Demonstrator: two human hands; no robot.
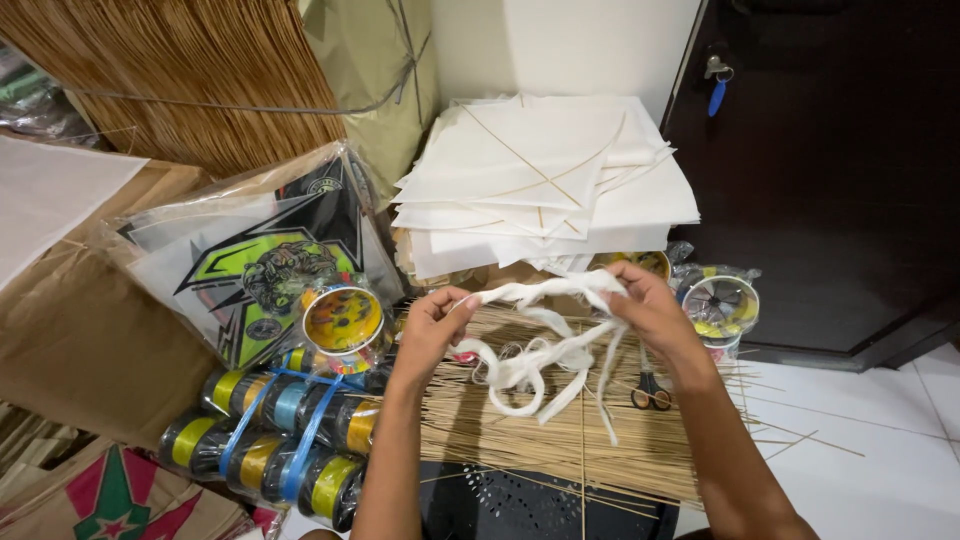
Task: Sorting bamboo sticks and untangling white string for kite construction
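The white cloth strips form a tangled, looped bundle above the bundle of thin sticks. The left hand pinches one end in its grip. The right hand pinches the other.

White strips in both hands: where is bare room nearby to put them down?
The white floor tiles right of the thin sticks, below the dark door, are bare. The flat top of the white kite stack is free too. Left of the left hand, string spools and packaged kites crowd everything.
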